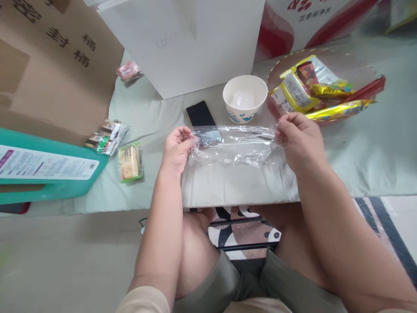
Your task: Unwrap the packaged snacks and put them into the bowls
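A clear plastic bag (239, 145) is stretched sideways between my two hands above the front of the cloth-covered table. My left hand (177, 150) pinches its left end. At the right end, my right hand (299, 139) grips the plastic between thumb and fingers. Behind the plastic lies a black phone (201, 115), its lower part seen through the film. A white paper bowl (244, 100) with a blue pattern stands upright just beyond the bag, and its inside shows no contents.
A clear gold-rimmed basket (361, 65) holds several snack packets on the right. A white box (189, 48) stands behind the phone. To the left are a cardboard box (65, 74), a teal carton (55, 191) and wrapped snacks (130, 162). The table's front edge runs below my hands.
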Action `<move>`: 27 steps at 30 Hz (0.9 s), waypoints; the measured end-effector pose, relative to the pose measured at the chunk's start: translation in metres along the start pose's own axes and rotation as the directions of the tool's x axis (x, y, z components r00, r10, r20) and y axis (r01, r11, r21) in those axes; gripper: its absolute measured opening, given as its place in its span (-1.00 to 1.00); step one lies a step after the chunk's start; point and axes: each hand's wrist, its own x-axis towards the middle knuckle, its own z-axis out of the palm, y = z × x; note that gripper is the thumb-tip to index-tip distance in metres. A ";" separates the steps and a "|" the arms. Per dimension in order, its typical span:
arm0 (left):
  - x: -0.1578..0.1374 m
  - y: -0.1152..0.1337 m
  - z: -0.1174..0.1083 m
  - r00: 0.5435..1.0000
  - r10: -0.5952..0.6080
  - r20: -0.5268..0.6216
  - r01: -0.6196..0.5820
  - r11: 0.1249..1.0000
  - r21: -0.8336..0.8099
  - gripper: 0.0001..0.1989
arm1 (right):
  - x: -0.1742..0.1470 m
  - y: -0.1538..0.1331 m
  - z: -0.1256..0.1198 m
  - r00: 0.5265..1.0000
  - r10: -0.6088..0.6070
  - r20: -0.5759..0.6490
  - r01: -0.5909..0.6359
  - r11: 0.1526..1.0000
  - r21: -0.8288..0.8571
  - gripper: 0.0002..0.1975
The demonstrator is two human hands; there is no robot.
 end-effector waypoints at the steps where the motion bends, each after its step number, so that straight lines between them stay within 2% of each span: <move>1: -0.001 0.001 0.000 1.000 -0.007 0.011 0.007 1.000 -0.012 -0.69 | 0.000 0.000 0.000 1.000 -0.011 0.009 0.011 1.000 0.000 -0.82; 3: -0.001 0.005 0.001 0.999 -0.036 0.024 0.037 0.998 -0.046 -0.74 | -0.001 0.000 0.000 0.999 -0.014 0.036 0.013 1.000 0.018 -0.83; 5: -0.001 0.008 0.000 0.997 -0.071 0.022 0.073 0.992 -0.099 -0.89 | -0.002 0.000 0.000 0.998 0.002 0.065 -0.004 0.999 0.036 -0.84; 6: 0.000 0.009 0.000 0.996 -0.085 0.016 0.086 0.989 -0.121 -0.86 | -0.003 -0.001 0.001 0.997 0.007 0.076 -0.009 0.999 0.034 -0.83; 8: 0.002 0.010 -0.002 0.996 -0.085 -0.011 0.083 0.987 -0.135 -0.67 | -0.004 -0.002 0.002 0.996 0.002 0.086 -0.003 1.000 0.013 -0.82; 10: 0.004 0.008 -0.003 0.997 -0.037 -0.065 0.030 0.994 -0.107 -0.58 | -0.005 -0.003 0.003 0.997 -0.023 0.080 0.023 1.000 0.004 -0.83; 13: 0.004 0.005 -0.003 0.996 0.035 -0.087 -0.039 0.998 -0.049 -0.65 | -0.005 -0.004 0.004 0.996 -0.063 0.062 0.063 0.998 0.005 -0.84; 15: 0.001 0.004 -0.003 0.999 0.032 -0.028 -0.033 0.998 -0.047 -0.69 | -0.005 -0.004 0.004 0.996 -0.078 0.047 0.078 0.997 0.002 -0.85; 19: -0.003 0.007 -0.002 0.998 0.025 0.049 -0.021 0.996 -0.091 -0.60 | -0.006 -0.004 0.002 0.996 -0.078 0.039 0.076 0.996 0.047 -0.84; 23: -0.003 0.009 -0.003 0.999 0.025 0.025 -0.023 0.997 -0.075 -0.61 | -0.006 -0.004 0.002 0.994 -0.050 0.102 0.056 0.997 -0.050 -0.78; 25: -0.002 0.009 -0.004 0.999 0.033 0.006 -0.033 0.997 -0.065 -0.61 | -0.006 -0.004 0.002 0.994 -0.071 0.079 0.078 0.993 -0.091 -0.74; 27: -0.001 0.009 -0.004 0.999 0.032 -0.014 -0.033 0.998 -0.052 -0.60 | -0.006 -0.003 0.001 0.995 -0.095 0.037 0.097 0.993 -0.064 -0.68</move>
